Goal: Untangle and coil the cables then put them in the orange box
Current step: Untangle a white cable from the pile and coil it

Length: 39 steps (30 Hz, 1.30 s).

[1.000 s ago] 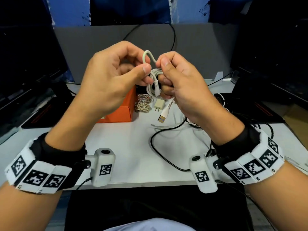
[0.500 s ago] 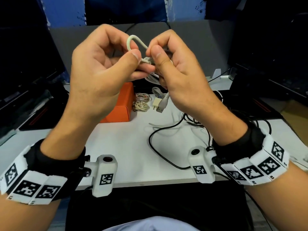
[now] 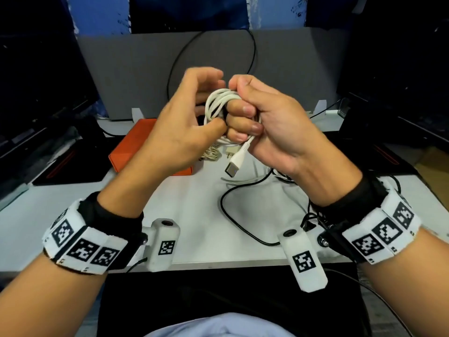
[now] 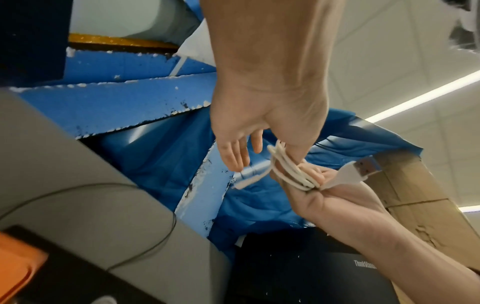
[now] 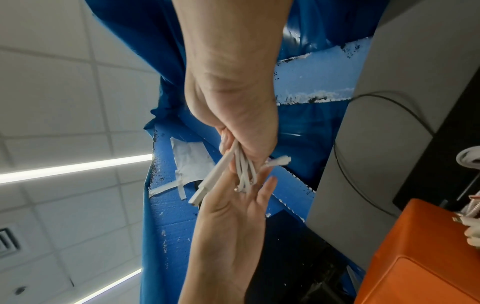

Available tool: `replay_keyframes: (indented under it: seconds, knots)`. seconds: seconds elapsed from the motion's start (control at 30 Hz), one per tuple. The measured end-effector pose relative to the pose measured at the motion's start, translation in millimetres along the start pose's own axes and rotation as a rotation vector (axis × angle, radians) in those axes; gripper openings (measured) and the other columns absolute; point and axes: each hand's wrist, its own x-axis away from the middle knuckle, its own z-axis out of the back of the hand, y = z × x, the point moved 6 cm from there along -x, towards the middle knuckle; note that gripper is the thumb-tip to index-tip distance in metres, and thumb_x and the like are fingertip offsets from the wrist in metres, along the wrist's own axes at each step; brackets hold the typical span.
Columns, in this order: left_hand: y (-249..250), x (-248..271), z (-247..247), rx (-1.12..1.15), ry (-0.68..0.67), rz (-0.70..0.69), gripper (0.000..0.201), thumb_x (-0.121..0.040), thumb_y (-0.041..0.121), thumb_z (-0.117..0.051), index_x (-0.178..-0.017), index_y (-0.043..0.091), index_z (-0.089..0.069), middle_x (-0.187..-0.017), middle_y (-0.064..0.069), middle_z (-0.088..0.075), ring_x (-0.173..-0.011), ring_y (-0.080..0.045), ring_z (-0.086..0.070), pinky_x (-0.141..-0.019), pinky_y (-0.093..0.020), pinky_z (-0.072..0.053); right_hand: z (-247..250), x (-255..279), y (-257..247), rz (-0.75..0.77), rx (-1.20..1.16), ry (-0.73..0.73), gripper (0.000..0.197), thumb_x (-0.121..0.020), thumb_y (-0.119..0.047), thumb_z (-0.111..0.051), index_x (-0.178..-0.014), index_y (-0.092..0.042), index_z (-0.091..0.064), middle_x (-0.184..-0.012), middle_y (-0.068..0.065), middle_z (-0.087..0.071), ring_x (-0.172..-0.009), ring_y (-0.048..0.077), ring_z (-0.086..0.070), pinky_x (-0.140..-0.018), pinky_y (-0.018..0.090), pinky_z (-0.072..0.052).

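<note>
A white USB cable (image 3: 215, 101) is wound into a small coil held above the table. My right hand (image 3: 244, 105) grips the coil, fingers curled through and around it, and the USB plug (image 3: 234, 164) hangs below. My left hand (image 3: 213, 100) is beside the coil, thumb touching its near side and fingers spread loosely apart from it. In the left wrist view the coil (image 4: 291, 170) lies in the right palm, and a small connector end (image 4: 240, 185) sticks out. The orange box (image 3: 131, 147) sits on the table behind my left hand.
A black cable (image 3: 243, 229) loops over the white table (image 3: 194, 215) under my right wrist. A beige coiled cable (image 3: 211, 154) and a small plug (image 3: 232, 150) lie right of the box. A grey partition (image 3: 136, 76) closes the back; dark monitors flank both sides.
Both hands have come down from a raised position. The loop my left hand pinched now lies on the coil, and my left fingers have opened. The right hand keeps its grip.
</note>
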Motion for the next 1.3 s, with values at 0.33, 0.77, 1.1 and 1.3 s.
replay_keyframes:
  seconds: [0.33, 0.77, 1.1, 1.3]
  knots:
    - [-11.0, 2.4, -17.9, 0.176, -0.228, 0.201, 0.033, -0.105, 0.035, -0.049, -0.11, 0.005, -0.059, -0.064, 0.01, -0.054, -0.051, -0.006, -0.046, -0.05, -0.022, -0.037, 21.1, -2.5, -5.9, -0.018, 0.217, 0.13, 0.017, -0.11, -0.014, -0.042, -0.097, -0.011, -0.053, -0.058, -0.005, -0.035, -0.044, 0.006, -0.025, -0.048, 0.022, -0.031]
    - [-22.3, -4.5, 10.6, -0.352, -0.049, 0.013, 0.041, -0.112, 0.036, -0.036, -0.083, 0.016, -0.057, -0.067, 0.007, -0.054, -0.063, -0.004, -0.052, -0.064, -0.026, -0.041, 30.2, -4.4, -13.9, 0.059, 0.844, 0.062, 0.021, -0.106, -0.026, -0.055, -0.125, -0.018, -0.059, -0.096, 0.009, -0.075, -0.086, 0.022, -0.07, -0.088, 0.049, -0.057]
    - [-24.5, -4.9, 15.5, -0.418, 0.007, 0.001, 0.039, -0.112, 0.037, -0.034, -0.084, 0.021, -0.057, -0.069, 0.005, -0.056, -0.072, -0.01, -0.056, -0.066, -0.025, -0.041, 39.7, -1.1, -26.5, 0.0, 0.931, 0.043, 0.016, -0.1, -0.015, -0.066, -0.11, -0.004, -0.072, -0.085, 0.019, -0.076, -0.07, 0.027, -0.074, -0.066, 0.033, -0.058]
    - [-19.1, -3.1, 9.9, -0.17, -0.088, 0.056, 0.042, -0.112, 0.034, -0.034, -0.084, 0.012, -0.055, -0.059, 0.016, -0.051, -0.055, -0.003, -0.048, -0.056, -0.017, -0.036, 51.9, -5.9, -48.3, 0.236, 1.181, 0.267, 0.009, -0.098, -0.016, -0.07, -0.09, -0.014, -0.074, -0.076, 0.006, -0.076, -0.063, 0.017, -0.072, -0.063, 0.033, -0.062]
